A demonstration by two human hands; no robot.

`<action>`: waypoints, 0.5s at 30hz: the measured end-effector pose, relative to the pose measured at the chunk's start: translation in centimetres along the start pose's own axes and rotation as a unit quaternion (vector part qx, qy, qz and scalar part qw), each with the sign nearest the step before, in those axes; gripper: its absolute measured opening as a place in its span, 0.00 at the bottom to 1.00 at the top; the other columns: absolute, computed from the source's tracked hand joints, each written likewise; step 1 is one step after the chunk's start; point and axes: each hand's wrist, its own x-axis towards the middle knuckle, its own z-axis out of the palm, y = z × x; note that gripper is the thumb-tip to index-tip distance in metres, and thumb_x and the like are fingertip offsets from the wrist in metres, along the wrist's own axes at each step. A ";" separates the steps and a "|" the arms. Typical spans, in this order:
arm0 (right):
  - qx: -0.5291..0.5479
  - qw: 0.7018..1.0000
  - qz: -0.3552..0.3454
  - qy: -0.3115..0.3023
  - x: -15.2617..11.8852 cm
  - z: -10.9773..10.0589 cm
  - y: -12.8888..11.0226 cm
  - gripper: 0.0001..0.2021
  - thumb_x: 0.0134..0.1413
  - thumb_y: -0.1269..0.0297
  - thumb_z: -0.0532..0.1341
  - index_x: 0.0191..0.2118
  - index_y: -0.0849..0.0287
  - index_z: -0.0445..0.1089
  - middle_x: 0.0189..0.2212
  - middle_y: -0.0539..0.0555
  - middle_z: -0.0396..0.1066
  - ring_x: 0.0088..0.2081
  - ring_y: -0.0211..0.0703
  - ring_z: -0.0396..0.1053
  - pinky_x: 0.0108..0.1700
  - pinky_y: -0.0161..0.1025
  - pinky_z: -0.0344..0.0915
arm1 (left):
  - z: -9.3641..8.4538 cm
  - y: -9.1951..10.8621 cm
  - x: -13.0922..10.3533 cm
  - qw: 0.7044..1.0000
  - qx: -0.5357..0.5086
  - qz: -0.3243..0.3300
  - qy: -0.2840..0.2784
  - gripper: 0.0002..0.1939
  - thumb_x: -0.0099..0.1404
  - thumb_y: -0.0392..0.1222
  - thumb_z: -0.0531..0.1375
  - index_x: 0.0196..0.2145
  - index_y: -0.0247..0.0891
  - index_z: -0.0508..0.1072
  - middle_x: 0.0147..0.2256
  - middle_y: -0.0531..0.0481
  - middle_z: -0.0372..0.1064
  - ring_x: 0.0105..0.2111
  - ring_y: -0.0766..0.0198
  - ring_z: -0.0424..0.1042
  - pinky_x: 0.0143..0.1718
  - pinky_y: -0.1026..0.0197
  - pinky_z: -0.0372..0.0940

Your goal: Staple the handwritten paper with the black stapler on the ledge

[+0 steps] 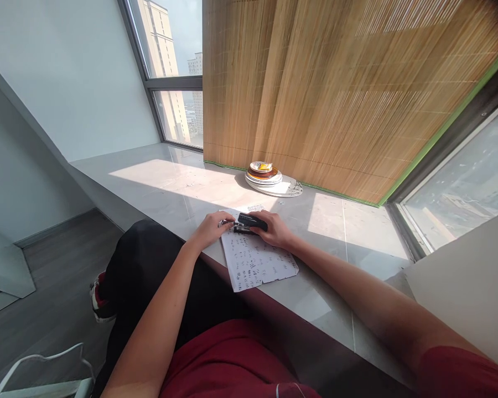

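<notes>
A black stapler (253, 221) lies over the top part of a handwritten sheet of paper (261, 262). Its upper arm is raised from the base, and a metal part shows between them. My right hand (274, 229) is wrapped round the stapler's rear end. At the front end, the fingers of my left hand (210, 229) are pinched together on a small shiny metallic piece (226, 223), too small to name. Whether that piece touches the stapler, I cannot tell. The paper's lower edge reaches the front edge of the ledge.
Behind the paper, a stack of plates (265, 179) stands on the pale tiled ledge (157, 185). A bamboo blind (290, 99) hangs in front of the window. My knee (145, 254) is against the ledge's front side, and a white cable (45, 358) is at lower left.
</notes>
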 end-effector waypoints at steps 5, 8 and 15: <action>0.004 1.000 0.000 -0.002 0.0 0.0 0.1 0.19 0.65 0.59 0.65 0.60 0.51 0.75 0.51 0.59 0.81 0.50 0.59 0.77 0.54 0.56 0.72 | -0.1 0.2 0.1 1.000 0.001 -0.008 0.005 0.10 0.71 0.46 0.63 0.45 0.43 0.82 0.48 0.44 0.82 0.49 0.49 0.79 0.53 0.47 0.73; 0.004 1.000 0.001 0.001 -0.1 0.0 0.1 0.19 0.65 0.58 0.65 0.60 0.50 0.75 0.50 0.58 0.81 0.49 0.59 0.77 0.53 0.55 0.72 | -0.1 0.4 0.0 1.000 -0.001 -0.019 0.006 0.11 0.70 0.46 0.63 0.45 0.43 0.83 0.48 0.44 0.82 0.49 0.49 0.79 0.50 0.48 0.74; 0.010 1.000 -0.002 -0.001 -0.1 -0.1 0.3 0.19 0.65 0.57 0.65 0.60 0.50 0.76 0.52 0.58 0.81 0.51 0.59 0.77 0.55 0.56 0.72 | -0.2 0.4 0.0 1.000 -0.008 -0.014 0.001 0.11 0.70 0.47 0.64 0.45 0.44 0.84 0.47 0.45 0.82 0.48 0.49 0.80 0.50 0.48 0.74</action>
